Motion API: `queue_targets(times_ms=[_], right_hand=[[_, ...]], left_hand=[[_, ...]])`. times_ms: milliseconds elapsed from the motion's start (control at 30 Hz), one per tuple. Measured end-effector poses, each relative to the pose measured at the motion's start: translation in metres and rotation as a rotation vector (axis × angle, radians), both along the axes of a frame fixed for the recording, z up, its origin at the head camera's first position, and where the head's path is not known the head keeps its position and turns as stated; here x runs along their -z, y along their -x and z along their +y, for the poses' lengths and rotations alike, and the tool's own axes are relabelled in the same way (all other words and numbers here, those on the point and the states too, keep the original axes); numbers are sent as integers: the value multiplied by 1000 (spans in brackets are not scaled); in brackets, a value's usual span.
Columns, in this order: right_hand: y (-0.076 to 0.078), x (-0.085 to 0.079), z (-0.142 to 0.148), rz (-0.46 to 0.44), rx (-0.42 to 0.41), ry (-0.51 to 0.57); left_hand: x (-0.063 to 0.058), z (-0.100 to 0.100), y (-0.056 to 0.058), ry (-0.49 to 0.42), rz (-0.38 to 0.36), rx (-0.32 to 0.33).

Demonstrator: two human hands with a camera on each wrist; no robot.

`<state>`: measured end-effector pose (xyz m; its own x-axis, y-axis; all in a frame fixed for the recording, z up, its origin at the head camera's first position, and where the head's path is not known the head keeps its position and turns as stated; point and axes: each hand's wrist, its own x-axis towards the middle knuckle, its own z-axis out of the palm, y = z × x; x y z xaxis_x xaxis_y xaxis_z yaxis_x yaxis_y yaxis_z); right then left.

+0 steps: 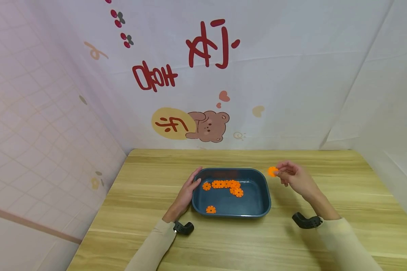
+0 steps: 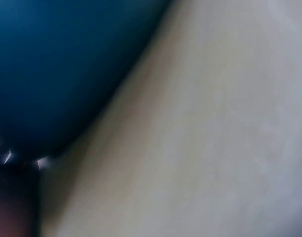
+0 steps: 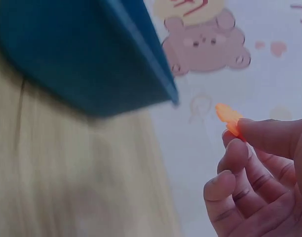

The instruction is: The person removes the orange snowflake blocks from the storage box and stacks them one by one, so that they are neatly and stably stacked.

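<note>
A dark blue rectangular plastic basin (image 1: 254, 201) sits on the table, with several orange notched plastic discs (image 1: 236, 190) inside, most in a row along its far half. One disc (image 1: 210, 209) lies apart near the front wall. My left hand (image 1: 185, 194) holds the basin's left side, thumb over the rim and fingers along the outside. Right of the basin, my right hand (image 1: 296, 180) pinches a single orange disc (image 3: 229, 118) between thumb and forefinger, raised above the table. In the left wrist view only the basin's outer wall (image 2: 57, 64) shows, blurred.
The wood-grain table (image 1: 149, 241) extends around the basin. Behind it stands a white wall covering (image 1: 291, 75) with a printed bear and red characters; another pale wall (image 1: 37, 131) rises on the left. Each wrist wears a black camera band (image 1: 306, 221).
</note>
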<state>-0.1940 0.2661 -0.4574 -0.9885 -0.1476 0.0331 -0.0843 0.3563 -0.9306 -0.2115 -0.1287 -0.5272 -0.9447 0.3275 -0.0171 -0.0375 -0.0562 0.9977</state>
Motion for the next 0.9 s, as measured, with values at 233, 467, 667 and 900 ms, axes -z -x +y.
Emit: queue_targets(times_ms=[233, 467, 667, 900], right_hand=[[-2, 16, 23, -54, 77, -9], [-3, 29, 36, -74, 104, -14], [-5, 39, 44, -115, 127, -48], [-8, 51, 57, -147, 153, -88]], left_hand=[[0, 0, 0, -16, -6, 6], [2, -1, 0, 27, 44, 2], [3, -1, 0, 13, 35, 6], [2, 0, 0, -19, -3, -2]])
